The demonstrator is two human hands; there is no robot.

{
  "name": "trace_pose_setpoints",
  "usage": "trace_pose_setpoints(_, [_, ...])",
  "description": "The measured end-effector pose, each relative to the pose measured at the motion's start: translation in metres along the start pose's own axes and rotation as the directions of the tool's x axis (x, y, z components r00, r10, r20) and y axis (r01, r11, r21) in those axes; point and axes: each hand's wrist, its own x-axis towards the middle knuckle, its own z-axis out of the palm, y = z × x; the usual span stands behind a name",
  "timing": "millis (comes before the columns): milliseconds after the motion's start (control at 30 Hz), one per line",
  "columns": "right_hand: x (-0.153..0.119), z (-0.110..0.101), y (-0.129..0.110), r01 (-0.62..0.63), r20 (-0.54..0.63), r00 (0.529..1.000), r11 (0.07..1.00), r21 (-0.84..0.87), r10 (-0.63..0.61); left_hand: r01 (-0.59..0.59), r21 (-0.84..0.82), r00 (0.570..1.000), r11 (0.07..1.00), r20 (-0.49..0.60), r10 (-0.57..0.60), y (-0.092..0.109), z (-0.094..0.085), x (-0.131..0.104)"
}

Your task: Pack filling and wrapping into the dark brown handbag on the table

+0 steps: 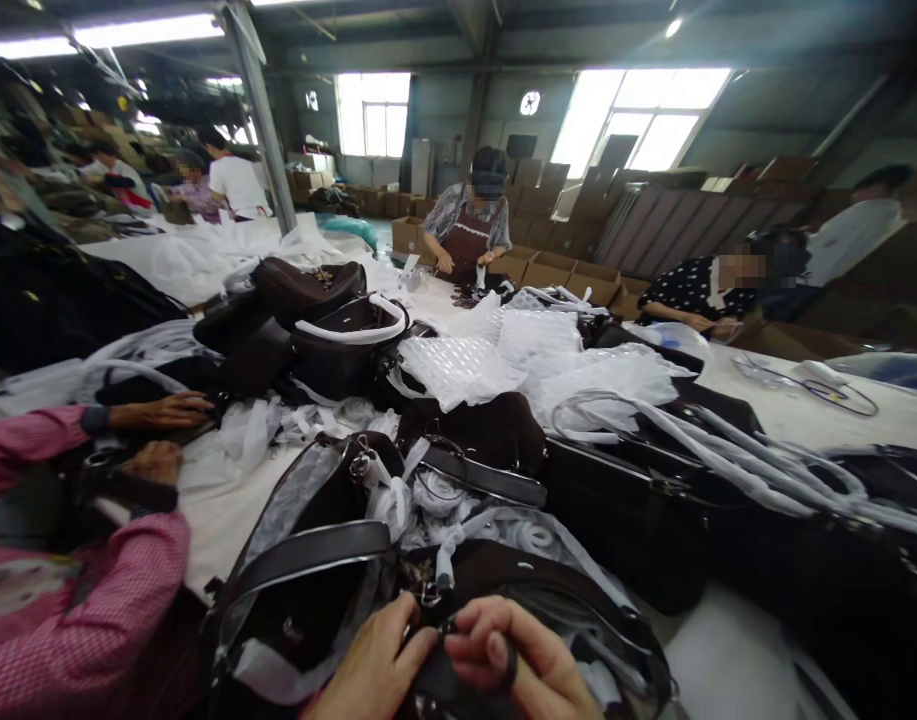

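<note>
At the bottom centre, my left hand (372,665) and my right hand (522,665) meet on a dark brown handbag (330,570) with plastic-wrapped straps. Both pinch a black strap piece (447,675) between them; my right thumb and fingers curl around it. A metal clasp (428,590) sits just above my fingers. White wrapping (420,500) bundles the bag's hardware.
A co-worker in pink sleeves (90,610) at the left rests both hands on another bag. Many dark bags (630,510), bubble wrap (503,360) and white packing cover the long table (728,650). Other people work at the far end, with cardboard boxes (548,270) behind.
</note>
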Motion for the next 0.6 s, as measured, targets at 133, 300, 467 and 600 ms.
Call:
trace_pose_setpoints(133, [-0.002,0.005,-0.013,-0.090,-0.054,0.992,0.936,0.342,0.115,-0.072,-0.071,0.995,0.995,-0.076,0.067,-0.004,0.009,0.007])
trace_pose_setpoints(300, [-0.010,-0.016,-0.015,-0.031,-0.086,0.993,0.884,0.467,0.080,-0.108,-0.288,0.966,0.952,-0.258,0.031,0.001,0.001,0.011])
trace_pose_setpoints(467, [-0.011,-0.008,-0.021,-0.209,-0.268,0.959,0.866,-0.454,0.091,-0.146,-0.389,0.948,0.910,-0.319,0.016,0.004,-0.011,0.022])
trace_pose_setpoints(600, [-0.013,-0.017,-0.057,-0.222,-0.240,0.970,0.520,-0.825,0.033,-0.132,-0.347,0.910,0.928,-0.413,-0.026,-0.019,-0.031,0.043])
